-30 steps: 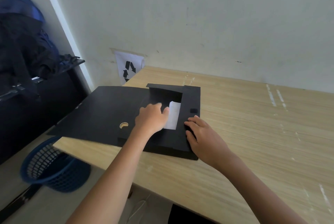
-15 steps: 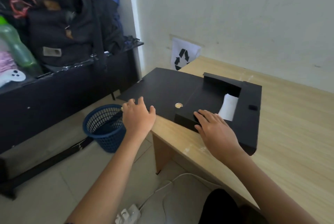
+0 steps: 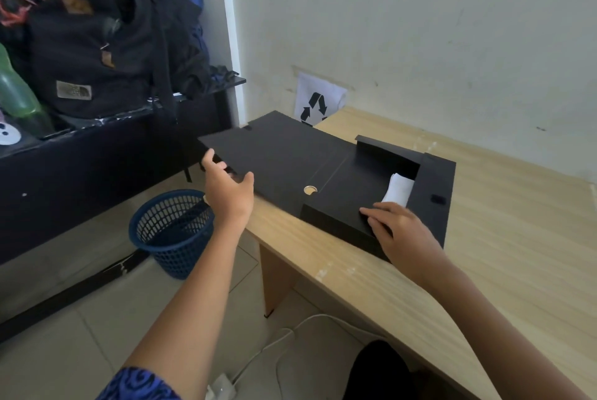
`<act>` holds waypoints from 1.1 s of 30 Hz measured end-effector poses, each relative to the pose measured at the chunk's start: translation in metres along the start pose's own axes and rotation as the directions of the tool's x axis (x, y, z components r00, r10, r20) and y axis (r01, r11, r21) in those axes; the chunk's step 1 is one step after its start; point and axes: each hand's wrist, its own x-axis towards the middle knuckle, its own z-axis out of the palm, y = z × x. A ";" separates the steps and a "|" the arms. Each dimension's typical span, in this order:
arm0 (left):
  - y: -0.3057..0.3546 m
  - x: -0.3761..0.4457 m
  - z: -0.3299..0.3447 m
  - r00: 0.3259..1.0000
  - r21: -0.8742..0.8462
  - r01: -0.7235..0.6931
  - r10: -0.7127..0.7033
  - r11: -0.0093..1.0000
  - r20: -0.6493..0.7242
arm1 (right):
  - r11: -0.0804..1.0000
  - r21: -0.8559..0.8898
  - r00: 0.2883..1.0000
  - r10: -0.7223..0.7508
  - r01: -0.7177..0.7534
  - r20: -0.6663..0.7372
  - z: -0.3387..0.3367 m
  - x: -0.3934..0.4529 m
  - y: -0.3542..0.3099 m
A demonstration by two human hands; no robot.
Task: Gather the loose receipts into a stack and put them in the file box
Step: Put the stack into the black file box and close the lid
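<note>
The wooden desk [image 3: 484, 238] carries my black file box [image 3: 433, 193], lying flat with its lid flap [image 3: 277, 157] spread left past the desk's edge. A sheet on the far wall [image 3: 318, 102] bears a recycling symbol. White receipts [image 3: 399, 188] sit inside the box, long axis running near to far. My left hand [image 3: 227, 194] reaches with loose, spread fingers at the flap's left edge. My right hand [image 3: 400, 235] presses flat on the box's near panel.

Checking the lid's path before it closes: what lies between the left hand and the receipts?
Head view: only the box's open lid and inner flap lie between the left hand and the receipts.
</note>
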 end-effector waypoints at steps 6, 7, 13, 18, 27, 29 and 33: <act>0.048 -0.014 0.007 0.983 -0.272 -0.134 0.163 0.953 0.086 | 0.976 0.209 0.993 0.086 -0.067 -0.081 0.000 -0.004 -0.003; 0.056 -0.018 0.008 0.970 -0.267 -0.168 0.207 0.949 0.127 | 0.951 0.286 0.978 0.158 -0.115 -0.134 -0.003 -0.006 -0.001; 0.089 -0.058 0.014 0.803 -0.356 -0.315 0.447 0.880 0.395 | 0.576 0.694 0.714 0.688 -0.432 -0.126 -0.031 -0.024 0.048; 0.084 -0.097 0.030 0.439 -0.272 -0.585 0.580 0.764 0.686 | 0.262 0.899 0.733 0.674 -0.351 0.089 -0.031 -0.030 0.074; 0.073 -0.115 0.042 0.202 -0.123 -0.842 0.518 0.525 0.831 | 0.927 0.212 0.950 0.311 -0.310 0.029 -0.049 -0.023 0.086; 0.073 -0.114 0.041 0.177 -0.115 -0.847 0.481 0.518 0.859 | 0.960 0.064 0.961 0.268 -0.272 0.069 -0.050 -0.023 0.088; 0.068 -0.112 0.039 0.183 -0.061 -0.880 0.455 0.470 0.871 | 0.958 -0.064 0.956 0.284 -0.279 0.078 -0.048 -0.025 0.088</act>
